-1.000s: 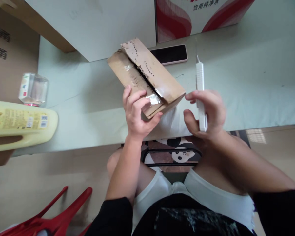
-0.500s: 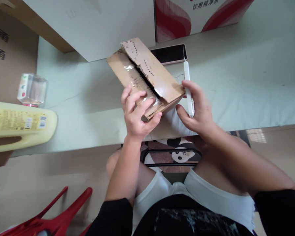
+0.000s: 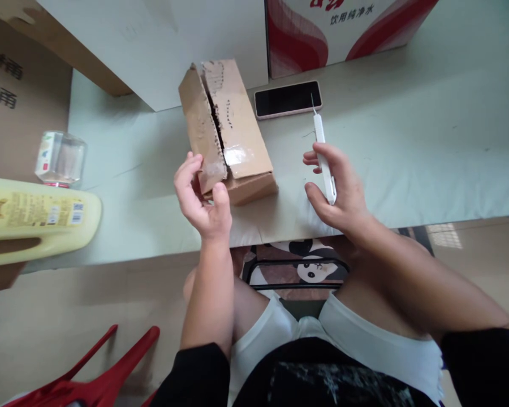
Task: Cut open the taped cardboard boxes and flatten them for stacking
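A small brown cardboard box (image 3: 244, 133) lies on the cloth-covered table, its two top flaps parted by a dark, ragged slit. Bits of shiny clear tape cling to the flaps. My left hand (image 3: 203, 198) is curled round the near left corner, with fingers at the left side and the thumb by the near edge. To the right of the box, my right hand (image 3: 339, 186) holds a white utility knife (image 3: 321, 133) by its handle. The thin blade is out and points away from me, its tip over a phone (image 3: 286, 100).
Behind stand a large white box (image 3: 186, 51) and a red-and-white carton (image 3: 305, 45). At left are a clear plastic container (image 3: 63, 158), a yellow jug (image 3: 85, 212) and a brown carton (image 3: 25, 130). A red plastic stool (image 3: 110, 367) stands on the floor.
The cardboard box has turned and shifted left, and its near end face now shows. My left hand has moved left to its corner. The right hand with the knife has barely moved.
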The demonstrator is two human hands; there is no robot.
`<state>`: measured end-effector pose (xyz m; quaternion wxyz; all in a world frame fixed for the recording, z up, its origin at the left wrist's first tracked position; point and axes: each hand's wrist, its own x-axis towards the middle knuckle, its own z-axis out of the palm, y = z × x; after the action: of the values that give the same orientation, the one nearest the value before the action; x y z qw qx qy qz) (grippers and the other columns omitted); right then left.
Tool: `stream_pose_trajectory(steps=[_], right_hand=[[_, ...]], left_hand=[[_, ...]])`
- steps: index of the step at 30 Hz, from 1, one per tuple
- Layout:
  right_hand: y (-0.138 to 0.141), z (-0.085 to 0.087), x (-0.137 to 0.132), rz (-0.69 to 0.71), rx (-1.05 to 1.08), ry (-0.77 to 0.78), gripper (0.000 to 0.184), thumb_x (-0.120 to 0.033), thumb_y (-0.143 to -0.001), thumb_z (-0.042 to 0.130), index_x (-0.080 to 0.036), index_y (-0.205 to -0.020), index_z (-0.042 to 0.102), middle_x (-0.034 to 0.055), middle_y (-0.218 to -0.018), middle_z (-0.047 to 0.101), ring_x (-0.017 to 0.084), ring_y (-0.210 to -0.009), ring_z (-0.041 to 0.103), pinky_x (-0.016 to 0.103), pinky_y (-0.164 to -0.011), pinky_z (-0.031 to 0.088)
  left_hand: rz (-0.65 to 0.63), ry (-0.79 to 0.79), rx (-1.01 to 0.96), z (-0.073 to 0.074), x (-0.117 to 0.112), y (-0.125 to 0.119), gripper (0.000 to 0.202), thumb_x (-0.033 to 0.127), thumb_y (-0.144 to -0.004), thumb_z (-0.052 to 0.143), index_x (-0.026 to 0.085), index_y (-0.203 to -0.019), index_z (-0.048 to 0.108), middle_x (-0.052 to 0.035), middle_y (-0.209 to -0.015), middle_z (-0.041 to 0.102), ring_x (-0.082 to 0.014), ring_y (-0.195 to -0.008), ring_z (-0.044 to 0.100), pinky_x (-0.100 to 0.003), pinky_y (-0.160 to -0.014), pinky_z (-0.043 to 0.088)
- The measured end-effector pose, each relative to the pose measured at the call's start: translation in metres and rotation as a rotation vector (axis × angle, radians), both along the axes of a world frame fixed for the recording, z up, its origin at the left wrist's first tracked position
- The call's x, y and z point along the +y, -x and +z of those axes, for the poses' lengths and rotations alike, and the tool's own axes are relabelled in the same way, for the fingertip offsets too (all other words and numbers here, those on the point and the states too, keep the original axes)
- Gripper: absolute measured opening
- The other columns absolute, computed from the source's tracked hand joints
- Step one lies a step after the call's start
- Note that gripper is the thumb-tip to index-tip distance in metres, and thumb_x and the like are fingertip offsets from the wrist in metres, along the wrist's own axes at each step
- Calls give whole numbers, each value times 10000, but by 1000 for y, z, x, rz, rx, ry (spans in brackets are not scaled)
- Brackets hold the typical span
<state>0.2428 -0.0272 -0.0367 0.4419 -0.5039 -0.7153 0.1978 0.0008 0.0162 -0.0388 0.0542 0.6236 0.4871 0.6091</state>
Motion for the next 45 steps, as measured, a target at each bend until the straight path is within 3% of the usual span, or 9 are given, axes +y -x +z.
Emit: stream_pose_trajectory(steps=[5, 10, 16, 21, 23, 28, 35, 39, 45], right_hand=[[-1, 3, -1, 4, -17, 20, 625, -280, -928, 490, -290, -1531, 325, 123, -1336, 620, 288, -1218, 630, 516, -994, 558], [-1, -1, 3, -60, -178, 87, 606, -284, -894, 507, -259, -1490, 398, 135, -1284, 633, 313, -1158, 623, 522, -982, 533], [3, -12, 5, -207, -567, 311, 603, -371, -835, 585, -89, -1368, 566, 218, -1085, 612, 384, -1001, 597, 581, -870, 513], [4, -11, 2, -181, -602, 314, 517, -436, -847, 602, -178, -1295, 628, 251, -1454, 460, 540, -1387, 386, 735, -1019, 384], [2, -15, 3, -66, -516, 264, 551, -484, -840, 604, -194, -1309, 604, 224, -1507, 431, 528, -1451, 322, 740, -1078, 350], [-6, -18, 10, 63, -282, 148, 769, -626, -863, 533, -127, -1441, 448, 261, -1450, 484, 434, -1395, 442, 655, -1164, 372], [-10, -3, 7, 109, -59, 63, 668, -473, -921, 491, -221, -1516, 324, 190, -1498, 511, 358, -1404, 494, 590, -1169, 434], [-10, -6, 5, 79, -5, 37, 650, -512, -900, 568, -190, -1441, 408, 196, -1423, 582, 340, -1342, 563, 567, -1143, 475], [-2, -4, 6, 131, 35, -9, 306, -420, -894, 653, -241, -1139, 617, 110, -1120, 741, 285, -1132, 692, 492, -1043, 560]], left_hand=[[205, 3, -199, 13, -2, 6, 379, 537, -908, 543, 200, -1082, 541, -55, -1022, 617, -196, -1015, 657, -387, -1011, 526], [198, 13, -422, 18, 7, 13, 140, 246, -822, 560, 216, -933, 481, -47, -1010, 663, -178, -1055, 651, -334, -1002, 528], [215, 255, -850, 20, 13, 24, 177, 279, -756, 606, 251, -871, 474, 10, -858, 628, -153, -884, 640, -293, -752, 548], [89, 557, -1066, -1, 15, 35, 374, 451, -639, 743, 257, -810, 473, -14, -939, 640, -179, -1020, 647, -255, -715, 527], [44, 644, -1074, -9, 15, 33, 412, 443, -594, 786, 262, -825, 496, -3, -906, 635, -168, -941, 653, -261, -711, 536], [-18, 743, -1057, -10, 13, 21, 365, 400, -619, 801, 258, -811, 525, 18, -788, 581, -133, -728, 619, -257, -629, 517], [79, 685, -899, -2, 14, 12, 346, 436, -662, 766, 227, -755, 506, 45, -699, 496, -107, -609, 527, -240, -567, 451], [107, 693, -769, -2, 13, 6, 293, 411, -711, 744, 215, -743, 528, 57, -632, 481, -87, -542, 478, -213, -519, 400], [91, 745, -697, -5, 10, -1, 193, 311, -787, 666, 200, -706, 531, 49, -582, 501, -69, -483, 457, -167, -445, 351]])
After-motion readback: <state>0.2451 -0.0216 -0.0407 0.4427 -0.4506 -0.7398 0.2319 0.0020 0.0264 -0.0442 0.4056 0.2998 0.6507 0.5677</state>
